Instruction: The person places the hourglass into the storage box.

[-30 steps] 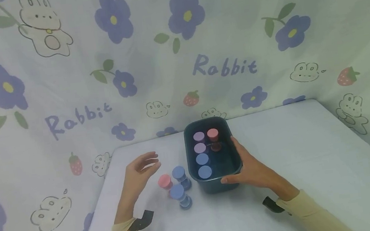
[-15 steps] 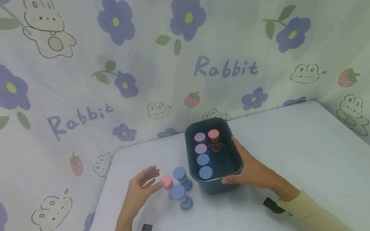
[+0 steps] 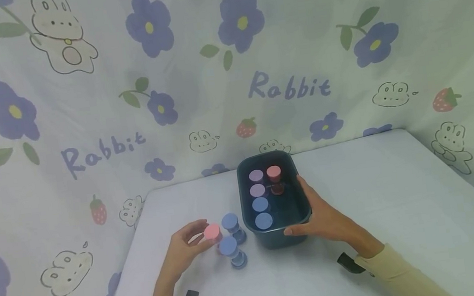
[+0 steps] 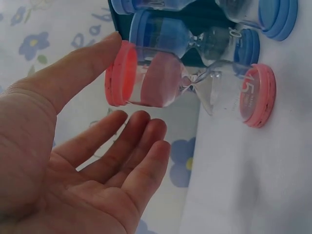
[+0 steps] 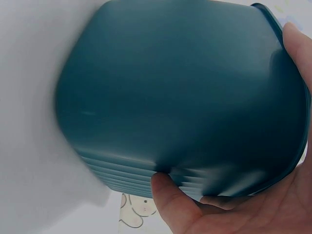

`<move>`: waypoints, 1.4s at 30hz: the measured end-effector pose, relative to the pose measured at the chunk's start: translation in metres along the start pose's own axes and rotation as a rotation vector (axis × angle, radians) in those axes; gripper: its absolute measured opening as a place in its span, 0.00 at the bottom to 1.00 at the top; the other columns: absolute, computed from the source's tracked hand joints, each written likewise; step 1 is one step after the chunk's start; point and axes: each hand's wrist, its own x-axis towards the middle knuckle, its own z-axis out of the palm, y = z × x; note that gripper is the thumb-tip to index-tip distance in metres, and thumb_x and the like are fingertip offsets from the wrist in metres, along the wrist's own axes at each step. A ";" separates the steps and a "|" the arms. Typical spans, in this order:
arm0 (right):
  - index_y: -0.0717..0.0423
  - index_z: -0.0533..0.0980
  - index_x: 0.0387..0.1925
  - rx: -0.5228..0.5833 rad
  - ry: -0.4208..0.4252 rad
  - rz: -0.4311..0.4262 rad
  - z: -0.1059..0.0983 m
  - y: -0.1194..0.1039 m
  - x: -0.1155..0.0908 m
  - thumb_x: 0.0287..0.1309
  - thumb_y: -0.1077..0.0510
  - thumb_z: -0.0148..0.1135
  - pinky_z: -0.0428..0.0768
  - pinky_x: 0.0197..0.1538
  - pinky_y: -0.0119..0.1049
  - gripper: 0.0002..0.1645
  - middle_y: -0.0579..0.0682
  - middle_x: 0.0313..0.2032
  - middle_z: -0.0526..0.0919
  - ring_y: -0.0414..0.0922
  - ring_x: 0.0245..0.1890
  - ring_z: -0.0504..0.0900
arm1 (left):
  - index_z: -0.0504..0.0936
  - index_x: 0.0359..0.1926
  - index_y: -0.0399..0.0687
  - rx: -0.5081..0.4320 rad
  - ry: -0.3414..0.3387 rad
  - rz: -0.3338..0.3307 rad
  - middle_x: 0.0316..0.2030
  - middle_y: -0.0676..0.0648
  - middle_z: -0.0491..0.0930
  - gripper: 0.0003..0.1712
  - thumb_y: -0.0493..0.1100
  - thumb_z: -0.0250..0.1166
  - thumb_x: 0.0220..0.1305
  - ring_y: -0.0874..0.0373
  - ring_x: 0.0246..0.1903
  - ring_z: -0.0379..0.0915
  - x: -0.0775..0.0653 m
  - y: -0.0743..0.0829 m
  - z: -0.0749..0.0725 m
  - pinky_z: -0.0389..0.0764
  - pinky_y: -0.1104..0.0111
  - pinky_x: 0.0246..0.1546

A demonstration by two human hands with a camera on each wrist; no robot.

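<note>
A pink-capped hourglass stands upright on the table, left of two blue-capped hourglasses. My left hand is right at its top cap. In the left wrist view, the thumb tip overlaps the edge of that pink cap, while the loosely bent fingers spread apart from the glass. My right hand grips a dark teal plastic bin at its near right corner, thumb on the front wall and fingers along the ribbed side. Inside the bin stand purple, blue and pink hourglasses.
The bin's left column has two purple caps and two blue caps; a pink-capped hourglass stands at its back right. A white cloth covers the table. Behind hangs a rabbit-and-flower curtain.
My left hand has come down and slightly right, from beside the pink hourglass to around its top cap. The right hand has stayed at the bin's corner.
</note>
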 end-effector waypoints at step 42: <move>0.38 0.33 0.83 -0.024 0.013 0.013 0.004 0.001 0.000 0.45 0.34 0.80 0.64 0.72 0.73 0.80 0.53 0.84 0.41 0.64 0.81 0.51 | 0.83 0.58 0.44 -0.068 0.158 0.150 0.59 0.40 0.83 0.25 0.39 0.77 0.60 0.74 0.55 0.79 -0.001 0.018 -0.002 0.82 0.79 0.56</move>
